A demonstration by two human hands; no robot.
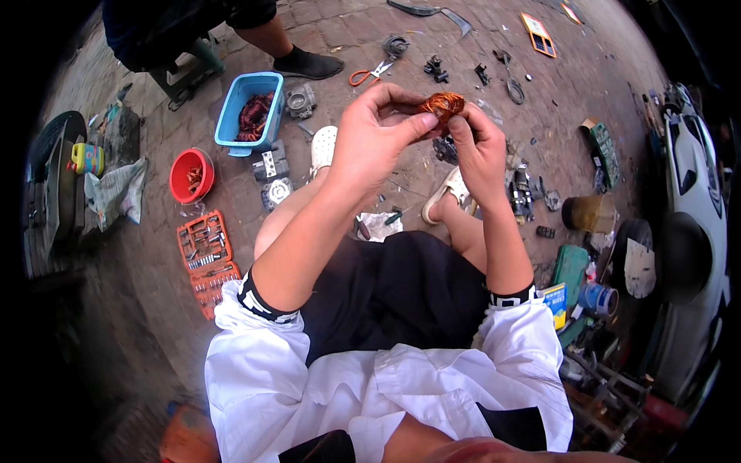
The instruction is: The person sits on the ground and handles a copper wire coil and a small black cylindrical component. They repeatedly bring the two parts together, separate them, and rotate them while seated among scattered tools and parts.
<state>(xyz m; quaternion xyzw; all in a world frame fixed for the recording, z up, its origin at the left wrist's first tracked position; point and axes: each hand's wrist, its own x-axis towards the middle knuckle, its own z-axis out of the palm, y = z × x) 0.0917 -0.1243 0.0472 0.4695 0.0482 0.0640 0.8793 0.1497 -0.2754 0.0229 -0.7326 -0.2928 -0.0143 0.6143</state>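
— Is there open ground to the left of the knees?

— A bare strip of brick paving [147, 255], hemmed in by the orange plastic socket-set case [207, 261], the round red plastic bowl [191, 174] and the blue rectangular plastic tub [248, 110].

— And right?

— Crowded: grey metal motor parts [522, 193], a green flat case [571, 270] and a yellowish plastic jar [587, 213] block it.

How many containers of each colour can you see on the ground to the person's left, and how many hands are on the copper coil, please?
Blue tub: 1
Red bowl: 1
Orange tool case, lying open: 1
Hands on the copper coil: 2, the left hand and the right hand
Total: 3 containers, 2 hands
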